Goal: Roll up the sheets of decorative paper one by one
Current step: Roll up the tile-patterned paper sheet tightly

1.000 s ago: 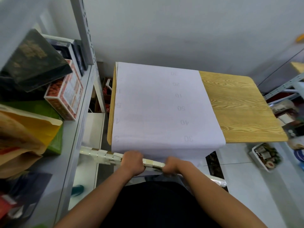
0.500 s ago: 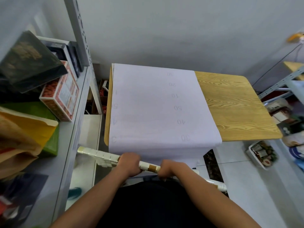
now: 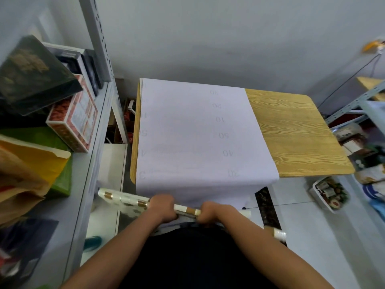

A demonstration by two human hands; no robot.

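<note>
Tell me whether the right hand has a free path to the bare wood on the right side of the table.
Probably yes: nothing lies on the bare wood, and no object stands between it and the right hand. But that hand is clamped on the roll and must let go first.

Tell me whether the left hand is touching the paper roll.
Touching. The head view shows the left hand wrapped around the paper roll, fingers curled over it, no gap visible.

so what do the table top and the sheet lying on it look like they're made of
Table top: wood or wood-look laminate, yellow-tan with bold printed-looking grain and a smooth matte face; which one I can't tell. Sheet: thin matte white paper, since faint mirrored numbers show through and it bends limply over the near edge.
</note>
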